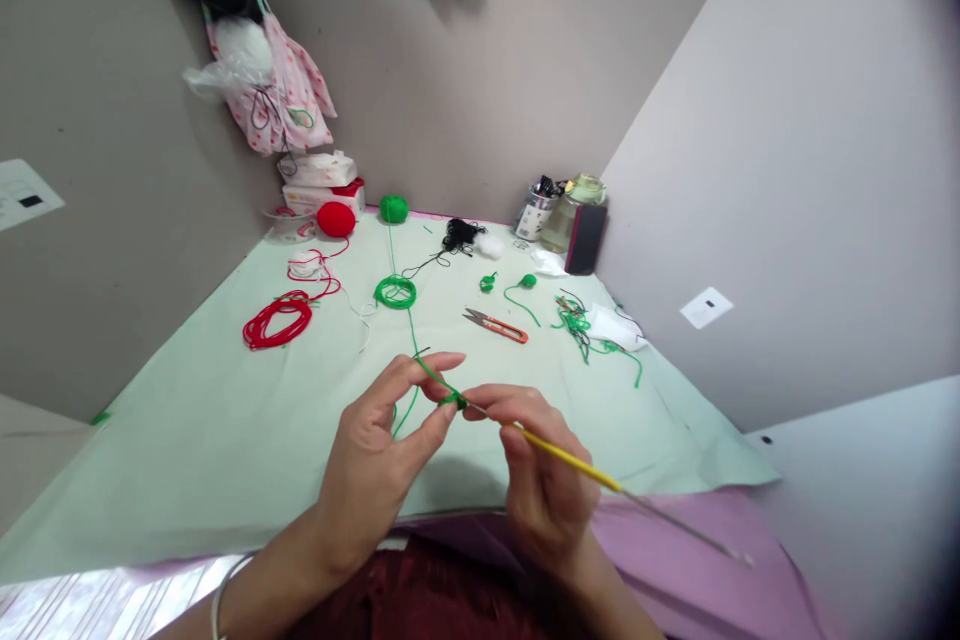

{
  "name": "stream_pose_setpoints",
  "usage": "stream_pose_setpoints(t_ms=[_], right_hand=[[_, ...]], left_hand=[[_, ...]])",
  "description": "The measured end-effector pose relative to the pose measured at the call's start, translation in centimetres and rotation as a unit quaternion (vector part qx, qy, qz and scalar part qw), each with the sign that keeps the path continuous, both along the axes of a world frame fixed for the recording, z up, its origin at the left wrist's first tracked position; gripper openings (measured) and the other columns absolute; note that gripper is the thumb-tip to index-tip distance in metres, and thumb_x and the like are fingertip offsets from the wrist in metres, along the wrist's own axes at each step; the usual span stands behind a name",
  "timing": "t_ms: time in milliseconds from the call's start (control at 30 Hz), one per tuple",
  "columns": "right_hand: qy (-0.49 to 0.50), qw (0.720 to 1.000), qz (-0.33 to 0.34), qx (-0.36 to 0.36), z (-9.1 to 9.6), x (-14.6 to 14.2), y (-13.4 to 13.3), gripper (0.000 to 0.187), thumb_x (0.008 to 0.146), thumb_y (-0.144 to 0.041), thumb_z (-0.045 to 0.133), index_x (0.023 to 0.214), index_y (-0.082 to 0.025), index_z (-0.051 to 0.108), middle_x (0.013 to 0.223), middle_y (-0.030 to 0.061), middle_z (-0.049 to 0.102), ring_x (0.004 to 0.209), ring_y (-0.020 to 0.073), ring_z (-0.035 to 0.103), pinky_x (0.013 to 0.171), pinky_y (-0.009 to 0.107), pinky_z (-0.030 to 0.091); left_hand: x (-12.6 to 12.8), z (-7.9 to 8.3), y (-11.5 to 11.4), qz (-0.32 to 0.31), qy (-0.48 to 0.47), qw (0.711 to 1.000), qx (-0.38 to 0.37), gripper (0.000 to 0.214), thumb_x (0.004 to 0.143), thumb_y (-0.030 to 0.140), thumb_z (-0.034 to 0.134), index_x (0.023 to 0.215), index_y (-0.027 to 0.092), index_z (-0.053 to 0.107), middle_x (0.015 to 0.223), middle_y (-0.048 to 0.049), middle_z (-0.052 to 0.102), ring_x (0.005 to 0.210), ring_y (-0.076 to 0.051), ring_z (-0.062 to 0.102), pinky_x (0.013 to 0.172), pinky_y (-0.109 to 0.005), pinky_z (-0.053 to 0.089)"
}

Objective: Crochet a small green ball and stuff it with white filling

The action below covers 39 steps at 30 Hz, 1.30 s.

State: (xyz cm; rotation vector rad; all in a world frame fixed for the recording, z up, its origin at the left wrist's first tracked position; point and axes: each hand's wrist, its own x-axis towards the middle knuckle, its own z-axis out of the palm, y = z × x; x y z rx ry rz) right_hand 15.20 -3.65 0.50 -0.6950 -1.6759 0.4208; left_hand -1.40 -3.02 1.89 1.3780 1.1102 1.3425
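My left hand (382,440) pinches a small green crochet piece (454,401) between thumb and fingers, above the near part of the table. Green yarn (412,328) runs over its index finger from a green coil (395,292) farther back. My right hand (544,460) grips a crochet hook (570,458) with a yellow handle and a metal shaft sticking out behind. The hook's front end meets the green piece, its very tip hidden by the fingers and yarn. Orange thread snips (496,325) lie beyond my hands.
On the pale green cloth (300,440) lie a red yarn coil (277,320), a red ball (336,219), a green ball (394,209), black yarn (461,236) and green scraps (576,325). A glass jug (562,225) and a dark phone (586,240) stand at the back right.
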Motion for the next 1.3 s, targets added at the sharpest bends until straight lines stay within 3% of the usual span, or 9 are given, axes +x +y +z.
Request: stream_pose_setpoints(t_ms=[100,267,400,533,733,900,1000,1167,1300], right_hand=[[-0.021,0.998,-0.022,0.058,0.0,-0.3,0.1,0.027,0.104,-0.009,0.046,0.12,-0.022,0.064,0.107,0.0115,0.075,0.099,0.0213,0.074,0.078,0.036,0.063],[-0.031,0.998,-0.056,0.026,-0.7,-0.5,0.3,0.03,0.1,-0.004,0.05,0.114,-0.024,0.067,0.102,0.0078,0.077,0.093,0.0191,0.074,0.077,0.034,0.063],[-0.066,0.988,-0.116,0.077,-1.2,-0.9,0.4,0.033,0.096,-0.001,0.057,0.117,-0.024,0.07,0.107,0.0098,0.073,0.095,0.0187,0.072,0.076,0.031,0.061],[0.034,0.996,-0.082,0.0,-0.7,-0.9,0.7,0.031,0.099,-0.003,0.053,0.111,-0.025,0.071,0.094,0.0045,0.072,0.087,0.0172,0.068,0.074,0.031,0.059],[0.078,0.991,-0.074,-0.074,-0.2,-0.8,0.8,0.027,0.102,-0.008,0.051,0.104,-0.024,0.072,0.085,0.0016,0.07,0.079,0.0159,0.067,0.07,0.03,0.057],[-0.087,0.981,-0.14,0.102,-2.0,-0.8,0.5,0.039,0.096,-0.002,0.059,0.124,-0.025,0.072,0.105,0.0074,0.071,0.096,0.0194,0.071,0.078,0.032,0.061],[-0.129,0.968,-0.153,0.148,-2.5,-0.6,0.4,0.045,0.094,-0.002,0.063,0.131,-0.026,0.071,0.109,0.0087,0.07,0.1,0.0212,0.072,0.079,0.033,0.062],[0.012,0.997,-0.071,0.002,-0.9,-0.1,0.4,0.035,0.099,-0.006,0.055,0.119,-0.027,0.074,0.097,0.0052,0.075,0.09,0.0194,0.072,0.076,0.034,0.061],[0.153,0.981,-0.006,-0.122,-0.1,0.0,0.6,0.023,0.103,-0.016,0.056,0.103,-0.025,0.077,0.087,0.0033,0.073,0.077,0.0168,0.07,0.071,0.033,0.059]], left_hand=[[0.0,-0.1,-0.1,0.014,0.005,1.0,0.022,0.025,0.089,0.02,0.073,0.109,0.033,0.08,0.09,0.001,0.067,0.097,-0.019,0.063,0.1,-0.032,0.042],[0.2,-0.3,0.3,-0.004,-0.046,0.997,-0.055,0.009,0.085,0.028,0.08,0.094,0.027,0.081,0.093,-0.0011,0.07,0.108,-0.022,0.062,0.105,-0.033,0.04],[0.7,-0.3,0.7,-0.043,-0.148,0.981,-0.12,0.036,0.08,0.03,0.087,0.115,0.029,0.079,0.086,0.0012,0.067,0.094,-0.019,0.062,0.096,-0.032,0.045],[0.7,-0.1,1.1,-0.105,-0.245,0.943,-0.202,0.047,0.08,0.032,0.087,0.126,0.028,0.075,0.086,0.0021,0.068,0.087,-0.015,0.062,0.09,-0.029,0.045],[0.6,-0.2,1.4,-0.102,-0.245,0.944,-0.194,0.04,0.083,0.033,0.086,0.122,0.028,0.077,0.09,0.0017,0.069,0.09,-0.014,0.061,0.087,-0.027,0.043],[0.9,-0.5,1.2,-0.077,-0.243,0.951,-0.177,0.048,0.077,0.031,0.09,0.123,0.028,0.076,0.085,0.0029,0.065,0.087,-0.014,0.059,0.087,-0.027,0.044],[0.8,-0.3,1.0,-0.125,-0.278,0.924,-0.232,0.057,0.077,0.035,0.09,0.13,0.025,0.073,0.083,0.002,0.063,0.078,-0.012,0.055,0.079,-0.026,0.044],[0.2,0.0,1.2,-0.113,-0.293,0.918,-0.242,0.052,0.078,0.029,0.089,0.128,0.025,0.075,0.083,0.0023,0.061,0.076,-0.01,0.05,0.077,-0.024,0.04],[0.0,0.2,1.3,-0.069,-0.27,0.938,-0.204,0.045,0.078,0.027,0.088,0.121,0.027,0.078,0.089,0.0013,0.063,0.083,-0.012,0.053,0.078,-0.024,0.041]])
